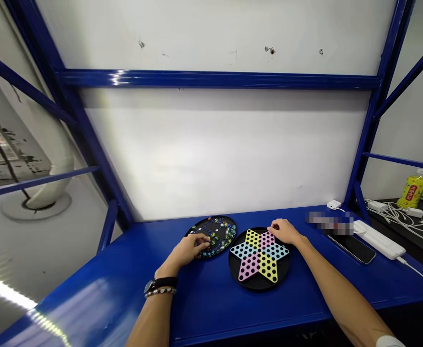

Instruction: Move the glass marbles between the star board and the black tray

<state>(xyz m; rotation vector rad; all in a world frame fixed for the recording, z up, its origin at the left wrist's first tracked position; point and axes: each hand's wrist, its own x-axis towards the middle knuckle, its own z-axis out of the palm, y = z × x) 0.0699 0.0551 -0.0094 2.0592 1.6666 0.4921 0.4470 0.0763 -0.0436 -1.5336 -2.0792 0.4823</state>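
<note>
Since multicoloured glass marbles [229, 234] presumably rolled easily, a round black tray [203, 224] contained them left of the pastel star-shaped board [259, 254]; the left hand [191, 249] curled over them, the right hand [285, 231] at the board's far edge, grips indiscernible.

Soft glare on blue tabletop [96, 294]

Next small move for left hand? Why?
Probably pinch one of the marbles with the left hand: it is right over their black tray, while the right hand is at the far pink tip of the star board. Can't tell if the left already holds one.
</note>
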